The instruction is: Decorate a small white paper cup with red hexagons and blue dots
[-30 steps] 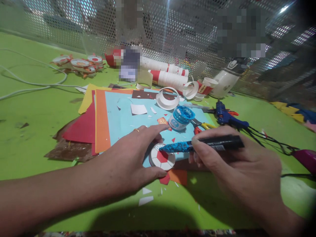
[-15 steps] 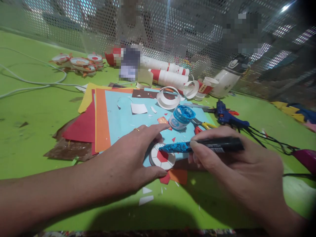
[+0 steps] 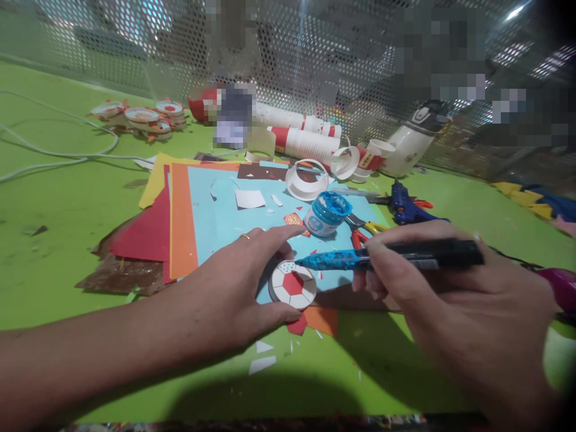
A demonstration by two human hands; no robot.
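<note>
My left hand [image 3: 252, 282] curls around the left side of a small white disc [image 3: 305, 293], steadying it with thumb and fingers. A red hexagon sits at the disc's centre, black lines run out to its rim, and blue dots speckle one upper section. In my right hand [image 3: 441, 300] is a black marker [image 3: 335, 260], its front part smeared with blue paint. The tip points left at the disc's upper edge; whether it touches cannot be made out. Just behind stands an open jar of blue paint [image 3: 324, 219]. A red paper piece [image 3: 297, 326] lies below the disc.
Coloured paper sheets [image 3: 211, 240] lie under the work, with white scraps around. Pliers [image 3: 359, 231] and a blue glue gun [image 3: 405, 207] are at the right. Paper cups [image 3: 310, 147], a white ring [image 3: 307, 185], a flask [image 3: 411, 147] and decorated discs [image 3: 141, 115] stand farther back.
The marker's tip has shifted right and up along the disc's upper section, with my right hand moving right. More blue dots show there. My left hand keeps its hold.
</note>
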